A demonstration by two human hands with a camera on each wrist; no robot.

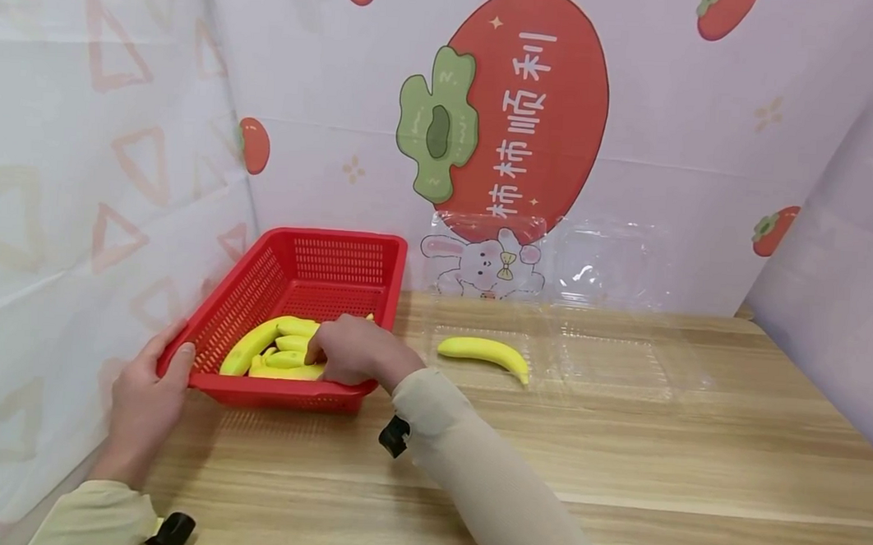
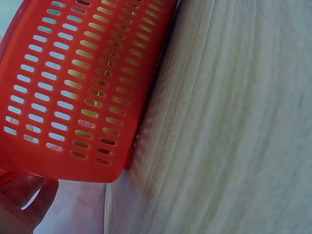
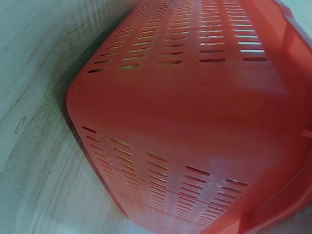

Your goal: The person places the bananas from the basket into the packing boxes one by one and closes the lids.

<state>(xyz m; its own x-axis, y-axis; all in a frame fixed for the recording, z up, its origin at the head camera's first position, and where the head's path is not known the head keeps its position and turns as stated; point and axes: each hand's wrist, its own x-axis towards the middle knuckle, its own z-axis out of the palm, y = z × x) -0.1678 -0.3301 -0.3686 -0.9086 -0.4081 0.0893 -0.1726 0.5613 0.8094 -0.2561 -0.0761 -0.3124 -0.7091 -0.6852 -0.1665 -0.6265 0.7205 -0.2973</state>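
Observation:
A red plastic basket (image 1: 282,392) with slotted walls stands on the left of the table, several yellow bananas (image 1: 255,347) piled in its near part. My left hand (image 1: 150,393) grips the basket's near left corner by the rim; its fingers (image 2: 41,197) also show at that corner in the left wrist view. Over the near right rim, my right hand (image 1: 354,350) reaches down among the bananas with bent fingers. Its fingertips are hidden, so whether it holds a banana cannot be seen. The right wrist view shows only the basket's outer wall and the table.
Right of the basket, one banana (image 1: 486,353) lies in a compartment of a clear plastic clamshell box (image 1: 609,364). The box's raised transparent lid (image 1: 610,265) stands near the printed back cloth. Wood-grain table (image 1: 619,471) extends in front; cloth walls border the left and right.

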